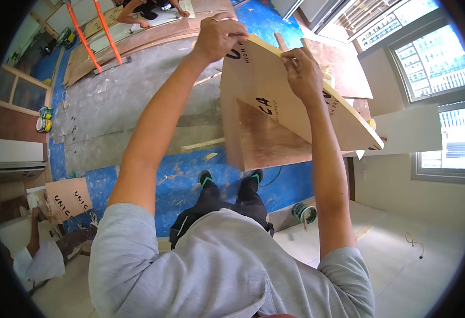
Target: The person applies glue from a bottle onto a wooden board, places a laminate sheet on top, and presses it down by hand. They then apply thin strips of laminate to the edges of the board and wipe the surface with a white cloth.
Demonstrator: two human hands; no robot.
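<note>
A brown laminate panel point(267, 71) with dark printed lettering and a pale yellowish edge is held up in front of me, tilted. My left hand point(220, 38) is closed on its far left corner, fingers bent over the edge. Farther right along the same top edge, my right hand point(302, 74) pinches the panel between thumb and fingers. Below the panel shows a reddish-brown wooden board point(269, 140). Part of that board is hidden by the panel, and my right forearm covers part of the panel.
Blue sheeting point(179, 183) covers floor around my feet. An orange ladder point(84, 37) stands at far left. One co-worker point(147, 8) works at the back, another person point(41, 254) at lower left. An open can point(303, 213) is at right; windows point(431, 61) line the right wall.
</note>
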